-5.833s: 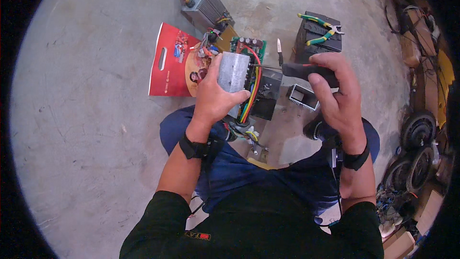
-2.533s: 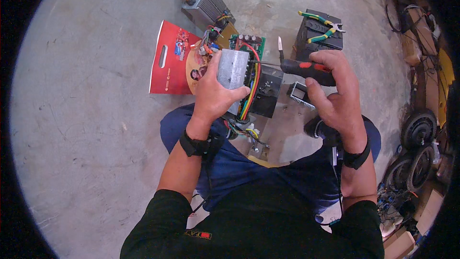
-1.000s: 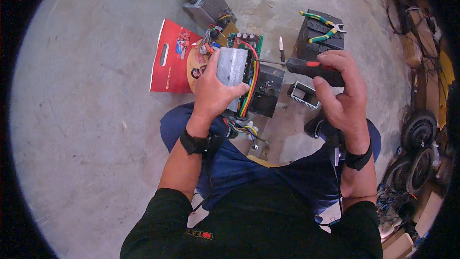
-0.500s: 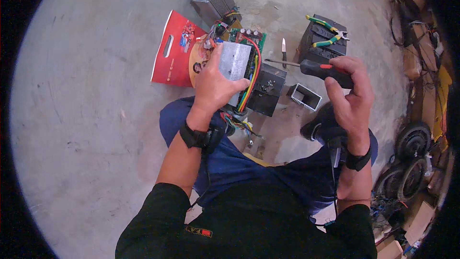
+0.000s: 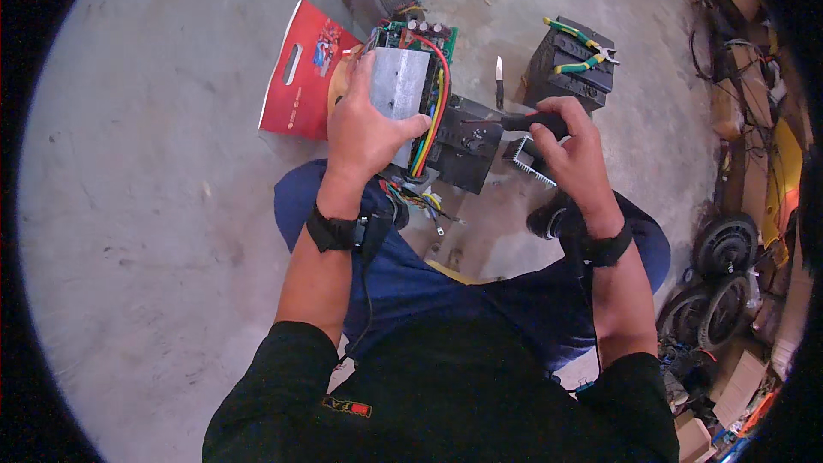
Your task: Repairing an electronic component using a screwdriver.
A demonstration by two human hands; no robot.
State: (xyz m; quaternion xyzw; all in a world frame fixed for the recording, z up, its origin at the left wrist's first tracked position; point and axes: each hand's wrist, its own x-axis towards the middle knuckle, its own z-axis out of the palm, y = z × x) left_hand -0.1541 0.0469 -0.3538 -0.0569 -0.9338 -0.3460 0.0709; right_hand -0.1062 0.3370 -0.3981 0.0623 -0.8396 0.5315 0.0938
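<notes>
Above the person's knees, the left hand [image 5: 364, 133] wraps around a silver metal controller block [image 5: 399, 86], fingers closed on its edge, with red, yellow and green wires [image 5: 431, 120] running down its right side. Just right of it, the right hand [image 5: 574, 150] is closed around a black-handled screwdriver [image 5: 523, 123], whose shaft points left toward a black box [image 5: 467, 150] beneath the block. Beyond the left hand lies a red packet [image 5: 304, 77]; beyond the right, green pliers [image 5: 583, 51] rest on a black battery [image 5: 566, 69].
</notes>
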